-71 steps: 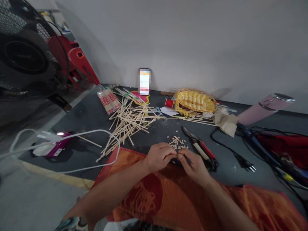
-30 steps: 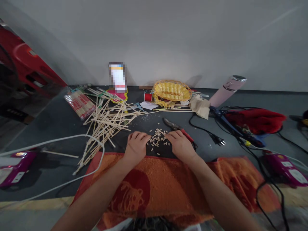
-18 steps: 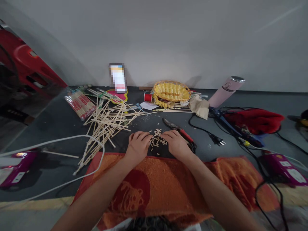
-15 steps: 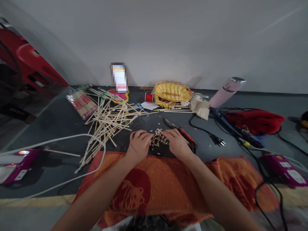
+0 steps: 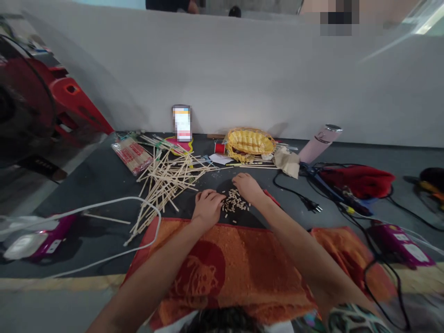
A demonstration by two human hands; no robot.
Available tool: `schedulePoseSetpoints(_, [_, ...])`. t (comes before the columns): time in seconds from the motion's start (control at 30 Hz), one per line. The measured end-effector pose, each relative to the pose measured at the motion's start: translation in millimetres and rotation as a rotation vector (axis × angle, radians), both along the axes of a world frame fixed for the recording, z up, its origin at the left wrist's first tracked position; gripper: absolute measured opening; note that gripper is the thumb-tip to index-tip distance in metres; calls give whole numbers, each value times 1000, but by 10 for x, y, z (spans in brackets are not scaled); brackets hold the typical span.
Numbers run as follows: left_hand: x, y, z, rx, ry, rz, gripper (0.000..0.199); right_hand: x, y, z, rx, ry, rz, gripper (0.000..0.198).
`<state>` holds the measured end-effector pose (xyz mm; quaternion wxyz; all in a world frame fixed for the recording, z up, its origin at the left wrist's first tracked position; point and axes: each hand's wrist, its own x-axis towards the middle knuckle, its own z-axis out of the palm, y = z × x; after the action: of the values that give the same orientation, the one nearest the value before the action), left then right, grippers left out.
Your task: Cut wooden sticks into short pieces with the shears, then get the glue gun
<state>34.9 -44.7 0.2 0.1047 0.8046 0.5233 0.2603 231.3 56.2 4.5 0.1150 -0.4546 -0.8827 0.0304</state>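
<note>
Right hand [image 5: 245,186] shifted beyond pegs [image 5: 236,204] (axes mixed), left hand [image 5: 207,209] beside

the pale tan cut stick pieces [image 5: 236,204] lie on a dark grey tabletop [image 5: 104,180]. the towel [image 5: 243,273] is orange with a red figure. the woven basket [image 5: 250,141] is yellow, the flask [image 5: 317,144] pink, the thread spool [image 5: 219,147] red, the bamboo sticks [image 5: 166,180] light tan.
</note>
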Motion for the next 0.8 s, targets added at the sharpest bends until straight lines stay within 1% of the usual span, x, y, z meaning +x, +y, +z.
schedulePoseSetpoints(0.1, [-10, 24, 4, 13, -98, -10, 26, -51, -66, 98, 11, 49, -11, 16])
schedulePoseSetpoints(0.17, [-16, 38, 9, 20, -225, -7, 26, -89, -203, 202, 26, 96, -3, 16])
schedulePoseSetpoints(0.23, [-18, 41, 22, -3, -383, 6, 25, -126, -386, 314, 37, 143, 39, 17])
schedulePoseSetpoints(0.33, [-5, 24, 61, -109, -584, 17, 26, -159, -658, 435, 47, 196, 113, 17])
schedulePoseSetpoints(0.4, [10, 4, 90, -205, -652, -11, 27, -162, -787, 465, 54, 241, 151, 17])
schedulePoseSetpoints(0.53, [34, -23, 114, -352, -738, -85, 30, -141, -918, 466, 63, 340, 241, 20])
schedulePoseSetpoints(0.63, [41, -20, 97, -446, -838, -89, 28, -65, -965, 471, 35, 307, 269, 25])
schedulePoseSetpoints(0.7, [42, -11, 87, -483, -926, -58, 25, 58, -970, 454, 55, 254, 209, 29])
schedulePoseSetpoints(0.73, [43, -7, 87, -491, -971, -39, 24, 146, -960, 432, 75, 227, 144, 31])
schedulePoseSetpoints(0.8, [47, 1, 98, -510, -1048, -11, 22, 359, -912, 355, 133, 202, -40, 25])
